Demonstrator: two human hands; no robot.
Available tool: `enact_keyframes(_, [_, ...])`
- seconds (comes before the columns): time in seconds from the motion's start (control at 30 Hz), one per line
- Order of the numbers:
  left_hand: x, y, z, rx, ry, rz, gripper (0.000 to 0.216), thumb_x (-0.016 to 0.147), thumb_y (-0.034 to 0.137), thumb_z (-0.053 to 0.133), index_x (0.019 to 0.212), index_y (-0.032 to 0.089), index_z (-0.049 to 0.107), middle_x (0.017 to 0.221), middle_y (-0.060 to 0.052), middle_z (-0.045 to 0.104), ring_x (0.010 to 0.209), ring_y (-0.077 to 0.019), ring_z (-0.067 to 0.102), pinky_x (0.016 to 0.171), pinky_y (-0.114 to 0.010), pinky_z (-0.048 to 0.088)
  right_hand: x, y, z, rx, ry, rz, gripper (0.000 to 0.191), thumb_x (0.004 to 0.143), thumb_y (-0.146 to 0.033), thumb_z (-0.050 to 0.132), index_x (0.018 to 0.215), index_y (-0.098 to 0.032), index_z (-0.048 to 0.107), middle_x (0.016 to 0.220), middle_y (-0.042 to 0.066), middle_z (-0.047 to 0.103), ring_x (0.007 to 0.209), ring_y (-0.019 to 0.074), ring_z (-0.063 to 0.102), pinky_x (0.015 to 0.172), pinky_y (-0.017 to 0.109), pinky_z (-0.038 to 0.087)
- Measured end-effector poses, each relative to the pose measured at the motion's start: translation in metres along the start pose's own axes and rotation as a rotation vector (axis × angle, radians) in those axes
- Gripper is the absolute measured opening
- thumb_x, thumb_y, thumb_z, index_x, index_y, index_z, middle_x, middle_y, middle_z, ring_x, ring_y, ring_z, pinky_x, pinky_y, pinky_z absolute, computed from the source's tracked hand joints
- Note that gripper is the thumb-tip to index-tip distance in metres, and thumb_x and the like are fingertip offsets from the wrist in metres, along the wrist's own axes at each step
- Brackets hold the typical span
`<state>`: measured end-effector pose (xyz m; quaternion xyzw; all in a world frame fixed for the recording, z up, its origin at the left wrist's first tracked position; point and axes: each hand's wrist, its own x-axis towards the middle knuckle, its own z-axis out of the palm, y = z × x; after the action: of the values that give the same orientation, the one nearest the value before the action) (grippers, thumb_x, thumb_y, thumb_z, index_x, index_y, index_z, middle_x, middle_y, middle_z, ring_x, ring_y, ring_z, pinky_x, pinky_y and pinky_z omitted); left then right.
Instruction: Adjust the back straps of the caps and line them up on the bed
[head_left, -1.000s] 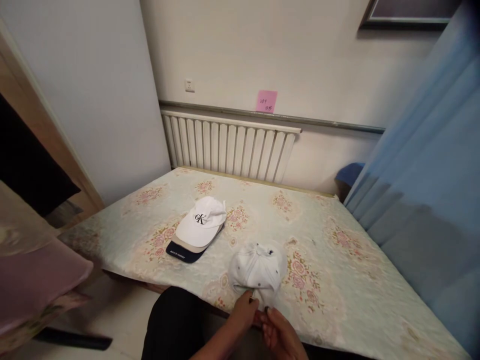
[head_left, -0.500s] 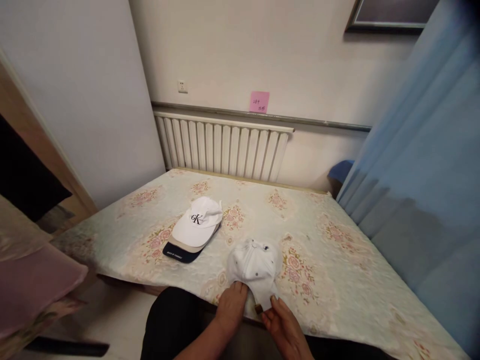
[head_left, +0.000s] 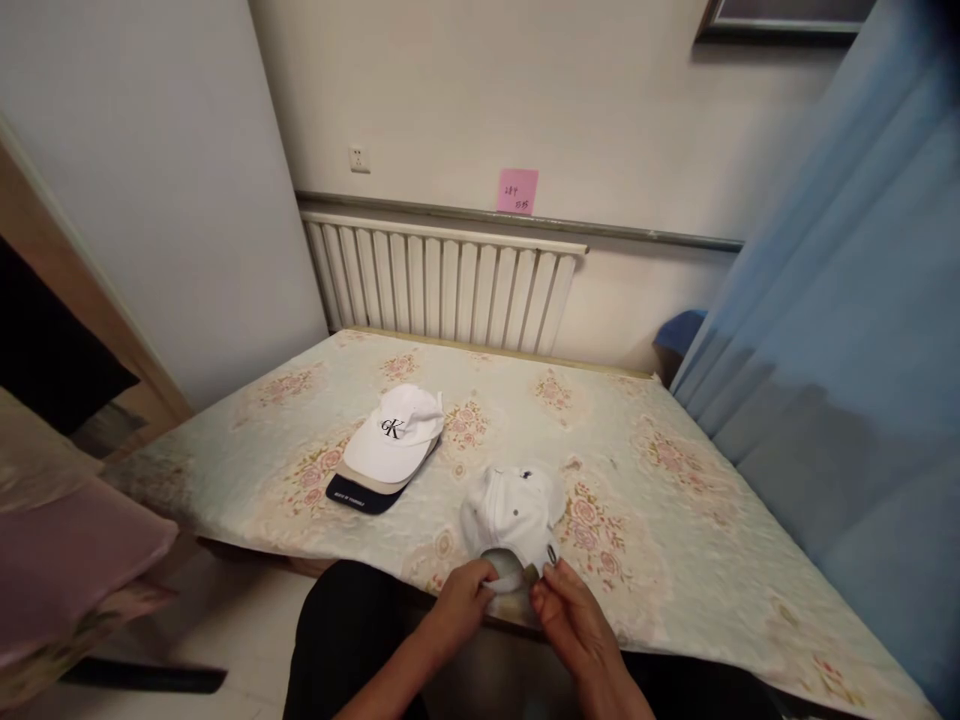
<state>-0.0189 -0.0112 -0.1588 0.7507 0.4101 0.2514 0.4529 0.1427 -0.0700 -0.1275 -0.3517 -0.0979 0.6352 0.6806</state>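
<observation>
A white baseball cap (head_left: 517, 515) with a small dark emblem lies near the front edge of the bed, its back opening facing me. My left hand (head_left: 459, 603) pinches the cap's back strap at the left of the opening. On the other side, the fingers of my right hand (head_left: 576, 615) close on the cap's rear edge by a small brownish buckle (head_left: 531, 575). To the left rests a stack of caps: a white cap with "CK" lettering (head_left: 397, 430) on top, with a beige brim (head_left: 373, 477) and a navy brim (head_left: 360, 496) showing beneath.
A floral cover (head_left: 555, 395) spreads over the bed. Behind it are a white radiator (head_left: 450, 285), a pipe and a pink note (head_left: 517, 191) on the wall. A blue curtain (head_left: 832, 350) hangs at right, and pink cloth (head_left: 82, 570) is at left.
My left hand has come out from under the cap and now grips its strap, with the back opening showing. My right hand has shifted slightly up and right along the cap's rear edge.
</observation>
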Motion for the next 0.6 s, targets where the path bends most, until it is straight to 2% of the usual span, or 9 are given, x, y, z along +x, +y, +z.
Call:
enact_keyframes(0.1, [-0.002, 0.016, -0.005, -0.158, 0.019, -0.098, 0.001, 0.068, 0.018, 0.05, 0.068, 0.018, 0.049, 0.06, 0.005, 0.044, 0.059, -0.012, 0.043, 0.057, -0.023, 0.031, 0.002, -0.004, 0.005, 0.04, 0.017, 0.004, 0.024, 0.063, -0.01, 0.076, 0.081, -0.022, 0.066, 0.075, -0.003, 0.067, 0.058, 0.01, 0.06, 0.051, 0.021, 0.049])
enact_keyframes(0.17, [-0.003, 0.026, -0.008, -0.245, 0.016, -0.134, 0.009, 0.069, 0.024, 0.054, 0.068, 0.019, 0.046, 0.057, 0.007, 0.041, 0.055, -0.0107, 0.039, 0.054, -0.023, 0.028, 0.002, -0.005, 0.007, 0.036, 0.033, 0.005, 0.023, 0.062, -0.011, 0.076, 0.081, -0.021, 0.066, 0.075, -0.002, 0.067, 0.062, 0.0123, 0.062, 0.049, 0.021, 0.048])
enact_keyframes(0.4, [-0.009, 0.054, -0.015, -0.587, -0.074, -0.172, 0.015, 0.071, 0.029, 0.056, 0.076, 0.017, 0.049, 0.066, 0.003, 0.053, 0.06, -0.0109, 0.049, 0.062, -0.024, 0.038, 0.0, -0.009, 0.011, -0.015, 0.049, 0.012, 0.023, 0.06, -0.014, 0.078, 0.077, -0.019, 0.064, 0.072, -0.002, 0.066, 0.066, 0.014, 0.064, 0.05, 0.022, 0.046])
enact_keyframes(0.6, [-0.003, 0.075, -0.007, -0.624, 0.04, -0.204, 0.019, 0.068, 0.03, 0.061, 0.075, 0.016, 0.051, 0.064, 0.005, 0.049, 0.056, -0.0091, 0.045, 0.056, -0.023, 0.036, 0.001, -0.005, 0.016, -0.026, 0.009, 0.007, 0.022, 0.063, -0.015, 0.076, 0.082, -0.02, 0.065, 0.074, -0.002, 0.067, 0.062, 0.0106, 0.06, 0.055, 0.022, 0.045])
